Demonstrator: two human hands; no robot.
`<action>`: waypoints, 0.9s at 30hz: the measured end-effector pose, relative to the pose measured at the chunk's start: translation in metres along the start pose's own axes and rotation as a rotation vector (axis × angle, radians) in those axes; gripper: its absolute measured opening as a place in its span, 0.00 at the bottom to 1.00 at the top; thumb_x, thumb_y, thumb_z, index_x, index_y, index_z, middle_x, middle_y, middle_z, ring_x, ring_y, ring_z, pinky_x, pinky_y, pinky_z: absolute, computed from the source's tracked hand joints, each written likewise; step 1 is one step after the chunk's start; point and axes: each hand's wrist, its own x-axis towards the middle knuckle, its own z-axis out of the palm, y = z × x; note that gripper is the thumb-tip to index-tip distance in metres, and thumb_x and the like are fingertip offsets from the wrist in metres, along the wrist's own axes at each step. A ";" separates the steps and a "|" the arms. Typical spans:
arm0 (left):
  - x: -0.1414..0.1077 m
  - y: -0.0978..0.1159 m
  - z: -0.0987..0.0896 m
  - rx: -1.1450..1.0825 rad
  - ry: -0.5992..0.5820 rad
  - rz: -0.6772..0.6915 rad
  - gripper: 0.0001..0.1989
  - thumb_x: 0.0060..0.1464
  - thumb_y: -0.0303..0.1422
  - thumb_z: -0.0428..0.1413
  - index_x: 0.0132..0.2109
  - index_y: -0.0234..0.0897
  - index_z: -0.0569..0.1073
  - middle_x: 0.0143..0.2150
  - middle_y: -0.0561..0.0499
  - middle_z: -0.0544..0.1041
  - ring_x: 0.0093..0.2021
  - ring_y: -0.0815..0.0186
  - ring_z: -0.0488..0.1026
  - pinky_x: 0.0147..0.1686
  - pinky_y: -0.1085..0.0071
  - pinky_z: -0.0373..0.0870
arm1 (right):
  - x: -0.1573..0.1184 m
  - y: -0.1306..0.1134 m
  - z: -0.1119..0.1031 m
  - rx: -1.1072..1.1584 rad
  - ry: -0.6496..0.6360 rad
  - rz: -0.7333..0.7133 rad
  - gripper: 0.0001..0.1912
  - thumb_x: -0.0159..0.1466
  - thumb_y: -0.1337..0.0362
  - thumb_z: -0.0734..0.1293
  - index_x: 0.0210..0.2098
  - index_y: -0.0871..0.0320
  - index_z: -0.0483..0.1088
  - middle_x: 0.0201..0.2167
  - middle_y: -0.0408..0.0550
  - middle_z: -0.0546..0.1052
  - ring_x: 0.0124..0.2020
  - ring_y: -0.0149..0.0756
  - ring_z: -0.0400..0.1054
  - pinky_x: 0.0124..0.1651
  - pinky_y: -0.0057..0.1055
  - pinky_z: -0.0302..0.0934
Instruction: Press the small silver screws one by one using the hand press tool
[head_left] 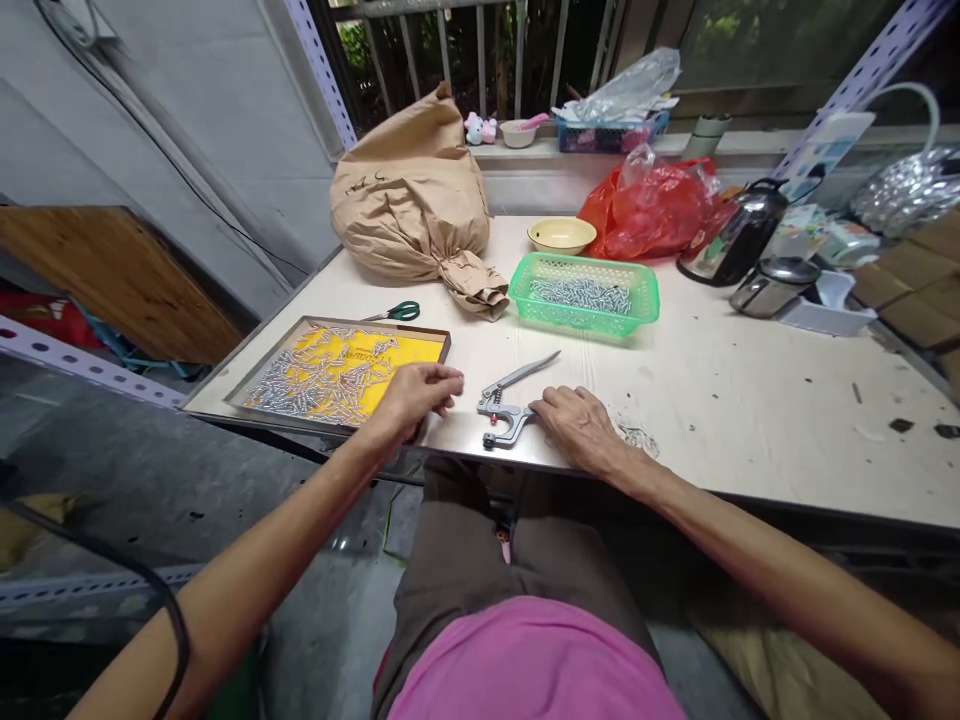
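Observation:
My right hand (pixel 576 425) is wrapped around one handle of a pair of metal snap-fastener pliers (pixel 514 422), which rest at the table's front edge. Their other handle stands out away from my fingers, and the C-shaped jaw, with a small red part in it, faces left. My left hand (pixel 424 392) hovers by the right corner of a shallow tray (pixel 448 348), thumb and fingers pinched together. Anything between them is too small to make out. Many small silvery metal pieces (pixel 289 385) lie on the tray's yellow lining.
A green plastic basket (pixel 646 300) holds more small metal pieces. Behind the tray lie green-handled scissors (pixel 405 311) and a tied brown paper bag (pixel 412 200). Farther back are a cream bowl (pixel 562 236), a red plastic bag (pixel 645 205) and a kettle (pixel 739 235).

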 end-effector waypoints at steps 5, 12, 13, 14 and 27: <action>-0.032 0.000 0.039 -0.241 -0.102 -0.195 0.15 0.40 0.36 0.65 0.33 0.29 0.75 0.23 0.54 0.72 0.19 0.76 0.64 0.17 0.80 0.59 | -0.001 0.001 0.003 -0.027 0.102 -0.022 0.17 0.69 0.70 0.51 0.42 0.60 0.71 0.35 0.53 0.71 0.37 0.40 0.59 0.39 0.37 0.42; -0.034 -0.016 0.054 -0.165 -0.097 -0.204 0.13 0.43 0.36 0.63 0.33 0.29 0.75 0.17 0.57 0.67 0.15 0.77 0.59 0.13 0.80 0.53 | -0.003 0.000 0.003 -0.093 0.155 -0.045 0.21 0.69 0.72 0.48 0.43 0.61 0.71 0.33 0.52 0.70 0.35 0.40 0.58 0.38 0.37 0.41; -0.034 -0.017 0.054 -0.135 -0.091 -0.202 0.12 0.44 0.35 0.63 0.33 0.29 0.75 0.17 0.57 0.67 0.15 0.77 0.59 0.13 0.80 0.53 | -0.003 0.000 0.004 -0.092 0.157 -0.043 0.20 0.69 0.72 0.48 0.43 0.61 0.71 0.33 0.52 0.70 0.35 0.39 0.58 0.38 0.37 0.41; -0.034 -0.017 0.055 -0.108 -0.086 -0.199 0.11 0.45 0.35 0.62 0.33 0.29 0.75 0.17 0.57 0.66 0.14 0.77 0.59 0.12 0.80 0.53 | -0.003 0.000 0.004 -0.085 0.159 -0.040 0.20 0.69 0.72 0.49 0.42 0.61 0.71 0.33 0.52 0.70 0.35 0.39 0.58 0.38 0.37 0.41; -0.019 -0.008 0.047 0.068 -0.311 -0.421 0.16 0.46 0.36 0.62 0.20 0.32 0.68 0.12 0.58 0.63 0.11 0.78 0.54 0.13 0.77 0.46 | 0.000 0.002 0.020 -0.068 0.190 -0.063 0.10 0.66 0.72 0.57 0.36 0.60 0.69 0.32 0.48 0.70 0.32 0.36 0.59 0.37 0.35 0.43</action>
